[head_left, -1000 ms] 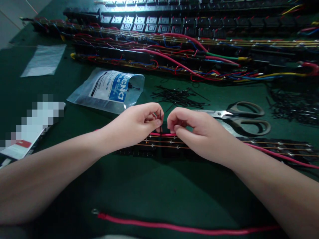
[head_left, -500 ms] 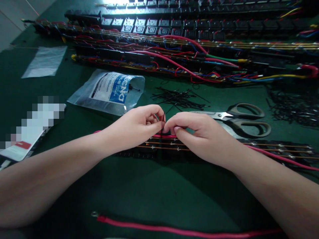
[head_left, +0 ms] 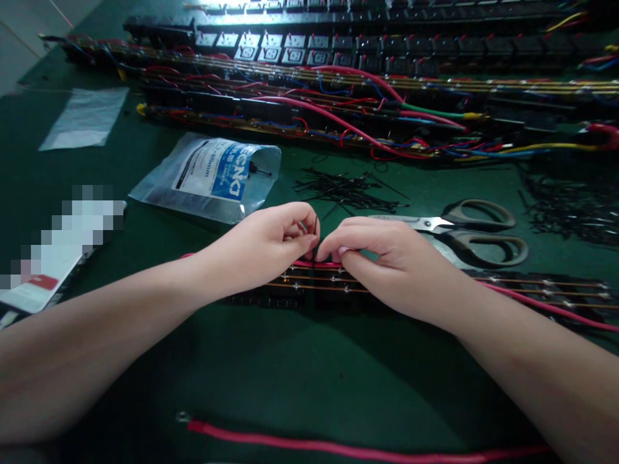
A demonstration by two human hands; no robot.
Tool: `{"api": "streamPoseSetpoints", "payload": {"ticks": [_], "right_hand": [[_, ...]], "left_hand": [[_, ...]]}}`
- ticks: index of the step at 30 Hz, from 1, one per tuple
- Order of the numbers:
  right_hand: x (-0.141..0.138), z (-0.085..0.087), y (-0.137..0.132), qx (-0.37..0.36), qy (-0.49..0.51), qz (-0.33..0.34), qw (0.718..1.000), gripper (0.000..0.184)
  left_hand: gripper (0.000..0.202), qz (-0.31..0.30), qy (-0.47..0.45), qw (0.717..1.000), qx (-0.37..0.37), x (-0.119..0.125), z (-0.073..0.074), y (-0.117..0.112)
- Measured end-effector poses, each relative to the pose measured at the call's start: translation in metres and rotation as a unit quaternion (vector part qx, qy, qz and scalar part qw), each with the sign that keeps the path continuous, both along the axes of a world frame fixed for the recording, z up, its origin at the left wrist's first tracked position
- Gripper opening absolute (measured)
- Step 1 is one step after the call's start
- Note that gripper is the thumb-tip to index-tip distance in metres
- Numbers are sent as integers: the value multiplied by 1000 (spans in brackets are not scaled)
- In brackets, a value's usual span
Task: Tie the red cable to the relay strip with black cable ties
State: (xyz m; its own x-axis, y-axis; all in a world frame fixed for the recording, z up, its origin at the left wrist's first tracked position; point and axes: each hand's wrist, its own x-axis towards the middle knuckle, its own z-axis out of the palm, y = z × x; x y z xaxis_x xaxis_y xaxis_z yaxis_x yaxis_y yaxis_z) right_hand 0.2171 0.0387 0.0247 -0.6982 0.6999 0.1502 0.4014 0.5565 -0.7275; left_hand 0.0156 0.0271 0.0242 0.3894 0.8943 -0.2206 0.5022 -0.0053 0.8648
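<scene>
While the fingers of the left hand (head_left: 276, 242) pinch a thin black plastic cable tie (head_left: 314, 255), nearly upright at their tips, the right hand (head_left: 387, 248) curls just beside it, holding what, I cannot tell. Beneath the fingers, a red cable (head_left: 329, 264) runs along a black, copper-rodded strip (head_left: 333, 298).

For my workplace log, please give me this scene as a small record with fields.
Left hand: pinches thin black tie
Right hand: beside the tie, grip unclear
Red cable: runs along wired black strip
Scissors: on green table, beyond right hand
Labelled clear bag: beyond left hand
Loose black ties: piled beyond the hands
</scene>
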Motion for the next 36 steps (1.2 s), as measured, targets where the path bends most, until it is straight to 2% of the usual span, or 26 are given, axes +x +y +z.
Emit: {"api": "streamPoseSetpoints", "payload": {"ticks": [4,12,18,23,26,29,34,36], "right_hand": [[1,0,1,1,-5,3,1000,30],[0,2,-2,-18,-9,3,1000,27],[1,1,-1,-31,-13,-5,999,24],[-1,-1,-3,-22,-23,-10,999,23],[0,3,-4,-12,-46,-12,999,23],[9,10,2,26,-107,-25,994,22],[29,7,24,171,-195,-163,952,23],[31,2,28,206,-200,-147,946,25]], "left_hand": [[6,-8,20,1000,7,0,1,1],[8,6,-16,999,-32,3,3,-1],[9,7,-5,999,-40,4,5,-3],[8,8,0,999,-38,5,5,-2],[9,2,0,999,-40,4,5,-2],[11,1,8,999,-45,5,6,-2],[15,2,17,998,-58,6,8,-3],[15,1,20,998,-61,6,7,-3]]}}
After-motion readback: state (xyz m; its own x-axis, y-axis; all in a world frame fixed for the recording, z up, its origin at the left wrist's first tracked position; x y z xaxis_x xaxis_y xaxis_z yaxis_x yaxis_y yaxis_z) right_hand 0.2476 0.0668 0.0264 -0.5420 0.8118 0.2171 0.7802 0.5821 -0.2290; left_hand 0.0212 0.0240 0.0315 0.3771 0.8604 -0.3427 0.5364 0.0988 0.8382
